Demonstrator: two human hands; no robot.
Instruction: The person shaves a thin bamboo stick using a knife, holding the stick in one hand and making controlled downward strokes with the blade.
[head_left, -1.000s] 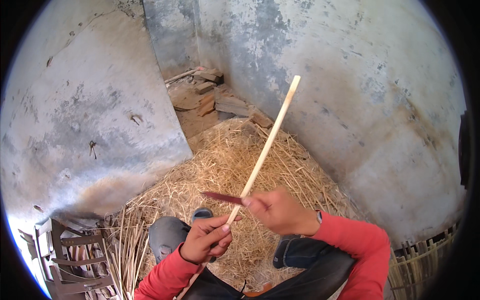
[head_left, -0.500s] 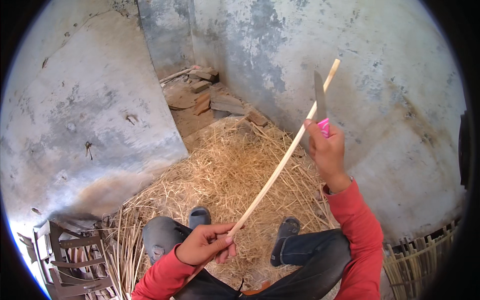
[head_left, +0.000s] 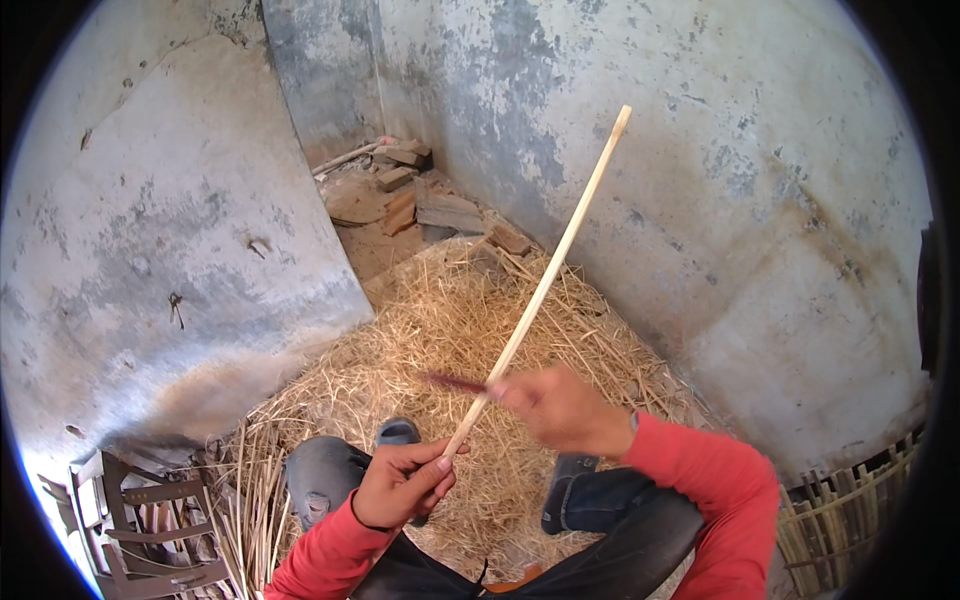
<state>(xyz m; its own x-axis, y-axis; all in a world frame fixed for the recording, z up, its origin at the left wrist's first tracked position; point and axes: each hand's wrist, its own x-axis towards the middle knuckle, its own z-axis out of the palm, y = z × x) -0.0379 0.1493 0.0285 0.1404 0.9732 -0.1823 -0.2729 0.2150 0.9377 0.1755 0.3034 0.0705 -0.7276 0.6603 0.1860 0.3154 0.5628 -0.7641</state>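
Observation:
A long pale strip of split bamboo or wood (head_left: pixel 562 250) slants up and away to the right. Its near end is gripped by my left hand (head_left: pixel 408 484), fingers closed round it above my left knee. My right hand (head_left: pixel 565 408), smeared by motion, is closed on a knife (head_left: pixel 455 382) beside the lower part of the strip. The knife's dark blade points left across the strip, a short way above my left hand; whether it touches the strip I cannot tell. The handle is hidden in my fist.
Loose straw-like shavings (head_left: pixel 440 330) cover the floor round my feet. A bundle of thin strips (head_left: pixel 250 500) and a brown chair-like frame (head_left: pixel 150 520) lie at lower left. A slatted basket or fence (head_left: pixel 850 530) stands at lower right. Bricks (head_left: pixel 400 165) lie in the corner by worn walls.
My right hand with the knife has moved down along the strip, from near its far end to close above my left hand. The strip's far end has swung slightly left.

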